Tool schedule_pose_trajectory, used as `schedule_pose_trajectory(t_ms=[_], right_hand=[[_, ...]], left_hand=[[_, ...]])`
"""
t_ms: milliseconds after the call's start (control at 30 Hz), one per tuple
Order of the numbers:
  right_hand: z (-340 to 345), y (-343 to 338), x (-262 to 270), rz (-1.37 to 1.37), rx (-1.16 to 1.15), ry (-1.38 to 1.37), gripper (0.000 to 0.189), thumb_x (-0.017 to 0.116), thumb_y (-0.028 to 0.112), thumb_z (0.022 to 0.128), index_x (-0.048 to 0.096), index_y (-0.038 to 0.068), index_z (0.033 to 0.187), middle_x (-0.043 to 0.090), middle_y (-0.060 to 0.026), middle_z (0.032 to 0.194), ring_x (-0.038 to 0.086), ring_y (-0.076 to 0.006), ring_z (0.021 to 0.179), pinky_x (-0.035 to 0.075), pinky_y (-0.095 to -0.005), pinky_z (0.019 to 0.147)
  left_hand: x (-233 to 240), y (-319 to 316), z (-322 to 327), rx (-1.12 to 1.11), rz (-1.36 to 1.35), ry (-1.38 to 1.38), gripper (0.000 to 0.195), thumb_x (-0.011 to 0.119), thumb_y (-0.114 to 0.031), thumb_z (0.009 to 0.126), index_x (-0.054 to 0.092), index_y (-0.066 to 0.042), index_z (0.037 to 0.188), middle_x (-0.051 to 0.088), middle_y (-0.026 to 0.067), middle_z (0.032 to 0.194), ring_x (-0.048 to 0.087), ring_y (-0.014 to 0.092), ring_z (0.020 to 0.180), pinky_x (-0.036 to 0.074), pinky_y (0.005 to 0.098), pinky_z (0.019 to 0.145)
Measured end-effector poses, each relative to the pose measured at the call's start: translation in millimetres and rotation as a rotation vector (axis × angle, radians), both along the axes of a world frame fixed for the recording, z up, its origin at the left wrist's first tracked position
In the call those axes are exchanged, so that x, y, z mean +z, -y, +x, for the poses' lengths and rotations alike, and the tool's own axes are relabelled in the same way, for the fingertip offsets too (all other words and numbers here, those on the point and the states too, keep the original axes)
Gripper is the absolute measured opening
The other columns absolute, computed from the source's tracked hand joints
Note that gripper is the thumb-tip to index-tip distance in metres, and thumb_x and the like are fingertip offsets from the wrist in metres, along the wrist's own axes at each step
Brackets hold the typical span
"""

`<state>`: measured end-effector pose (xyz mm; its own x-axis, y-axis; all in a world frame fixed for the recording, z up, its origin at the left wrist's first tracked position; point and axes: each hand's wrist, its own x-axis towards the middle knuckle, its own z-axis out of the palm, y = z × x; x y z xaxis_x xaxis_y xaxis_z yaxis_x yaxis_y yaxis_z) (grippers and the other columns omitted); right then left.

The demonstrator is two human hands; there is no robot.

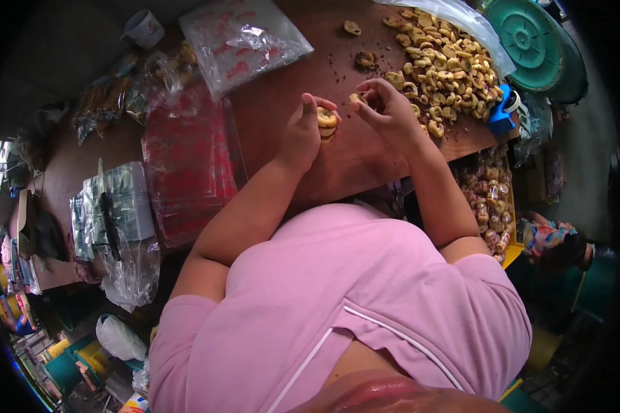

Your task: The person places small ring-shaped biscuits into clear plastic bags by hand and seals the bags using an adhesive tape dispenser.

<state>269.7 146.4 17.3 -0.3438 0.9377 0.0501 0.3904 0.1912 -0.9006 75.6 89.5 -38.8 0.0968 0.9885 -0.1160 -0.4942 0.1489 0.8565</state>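
My left hand [306,129] is curled around a short stack of round filled pastries [326,120], held above the brown table [361,165]. Between the thumb and fingers of my right hand [387,111] is a single small pastry [355,98], a little right of the stack. A large heap of golden pastries [444,67] spreads over the table beyond and to the right of my right hand. Two darker pieces lie apart from it, a browned pastry [364,58] among crumbs and a paler pastry [352,28] farther back.
Red-printed plastic bags [191,165] lie flat left of my arm, near a clear-wrapped stack of bags [245,46]. A white mug [143,29] stands at the back left. On the right are a green lidded drum [524,44], a blue tape dispenser [502,111], a crate of packed pastries [491,196] and another person [555,240].
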Motion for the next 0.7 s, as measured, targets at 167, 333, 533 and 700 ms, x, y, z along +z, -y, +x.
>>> schedule_pose_trajectory(t_ms=[167, 333, 533, 700], right_hand=[[-26.5, 18.7, 16.8, 0.13, 0.068, 0.134, 0.04, 0.082, 0.035, 0.089, 0.063, 0.001, 0.099, 0.069, -0.0088, 0.088, 0.063, -0.0167, 0.074, 0.052, -0.0329, 0.068], [-27.3, 19.7, 25.4, 0.194, 0.133, 0.203, 0.028, 0.08, 0.024, 0.091, 0.067, 0.003, 0.103, 0.065, -0.0071, 0.088, 0.058, -0.0169, 0.077, 0.049, -0.0312, 0.07], [-21.4, 17.8, 11.8, 0.587, 0.313, 0.116, 0.025, 0.075, 0.009, 0.088, 0.066, 0.004, 0.111, 0.066, -0.0111, 0.112, 0.065, -0.0288, 0.102, 0.054, -0.0389, 0.09], [-21.1, 25.1, 19.0, 0.382, 0.296, 0.16, 0.029, 0.075, 0.006, 0.086, 0.065, 0.004, 0.113, 0.065, -0.013, 0.118, 0.064, -0.0329, 0.109, 0.053, -0.0407, 0.096]], left_hand=[[-2.0, 4.1, 9.3, 0.078, 0.159, -0.204, 0.069, 0.039, -0.071, 0.101, 0.057, -0.005, 0.112, 0.063, 0.006, 0.09, 0.062, 0.012, 0.074, 0.053, 0.0266, 0.068], [4.4, 3.6, 2.3, 0.047, 0.106, -0.175, 0.069, 0.038, -0.071, 0.101, 0.057, -0.006, 0.116, 0.062, 0.0048, 0.093, 0.062, 0.013, 0.079, 0.054, 0.0273, 0.071], [8.6, 3.3, 2.4, 0.003, -0.007, -0.045, 0.072, 0.038, -0.072, 0.1, 0.058, -0.005, 0.117, 0.061, 0.0035, 0.093, 0.061, 0.013, 0.079, 0.053, 0.027, 0.07], [5.3, 3.2, 4.8, -0.025, -0.005, -0.056, 0.077, 0.04, -0.076, 0.097, 0.058, -0.004, 0.118, 0.061, 0.0041, 0.09, 0.061, 0.013, 0.074, 0.052, 0.0268, 0.066]])
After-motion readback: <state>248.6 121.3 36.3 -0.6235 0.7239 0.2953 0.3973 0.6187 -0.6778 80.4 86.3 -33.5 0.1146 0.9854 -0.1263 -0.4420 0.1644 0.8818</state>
